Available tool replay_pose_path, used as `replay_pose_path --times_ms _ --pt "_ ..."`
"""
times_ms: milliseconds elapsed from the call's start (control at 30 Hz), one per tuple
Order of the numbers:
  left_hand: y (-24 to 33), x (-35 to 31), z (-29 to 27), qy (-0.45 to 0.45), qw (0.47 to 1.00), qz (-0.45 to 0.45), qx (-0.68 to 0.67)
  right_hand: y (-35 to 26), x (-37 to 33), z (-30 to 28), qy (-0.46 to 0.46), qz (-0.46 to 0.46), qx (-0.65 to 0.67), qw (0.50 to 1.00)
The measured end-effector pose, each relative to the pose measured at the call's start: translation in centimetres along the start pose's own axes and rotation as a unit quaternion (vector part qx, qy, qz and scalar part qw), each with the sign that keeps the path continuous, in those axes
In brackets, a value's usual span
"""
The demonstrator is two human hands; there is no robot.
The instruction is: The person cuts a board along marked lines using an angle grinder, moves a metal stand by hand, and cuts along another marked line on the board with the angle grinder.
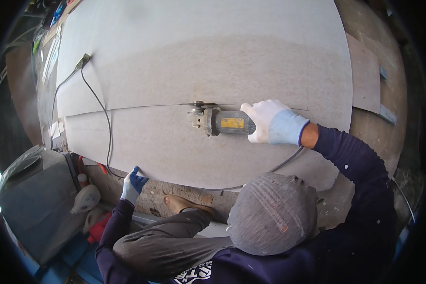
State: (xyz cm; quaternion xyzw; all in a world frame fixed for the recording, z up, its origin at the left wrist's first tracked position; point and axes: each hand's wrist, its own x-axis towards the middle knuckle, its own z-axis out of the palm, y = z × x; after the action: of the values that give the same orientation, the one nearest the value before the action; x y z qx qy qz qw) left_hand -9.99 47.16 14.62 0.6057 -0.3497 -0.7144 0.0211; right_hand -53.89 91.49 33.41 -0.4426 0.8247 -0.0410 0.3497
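In the head view, my gloved right hand is wrapped round the body of an angle grinder. The grinder lies on its side, and its thin disc meets a long, straight cut line in a large pale grey board. My left hand, in a white glove with blue fingers, is at the board's near edge. One fingertip laps over the edge, and the fingers look closed on it. A black power cord runs from behind the grinder toward the near edge.
A plug connection with a dark cord lies on the board's left side. A smaller board piece sits at right. At lower left are a dark box and a red container. A rounded grey cloth shape covers the lower middle.
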Motion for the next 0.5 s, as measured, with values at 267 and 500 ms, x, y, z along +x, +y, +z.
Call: replay_pose_path --times_ms 267,500 --pt "0.43 -0.87 0.69 0.002 1.000 -0.012 -0.005 0.51 -0.27 0.11 -0.018 0.014 0.006 1.000" --pt "0.58 -0.88 0.22 -0.008 1.000 -0.005 0.002 0.86 -0.63 0.02 -0.011 0.005 -0.002 1.000"
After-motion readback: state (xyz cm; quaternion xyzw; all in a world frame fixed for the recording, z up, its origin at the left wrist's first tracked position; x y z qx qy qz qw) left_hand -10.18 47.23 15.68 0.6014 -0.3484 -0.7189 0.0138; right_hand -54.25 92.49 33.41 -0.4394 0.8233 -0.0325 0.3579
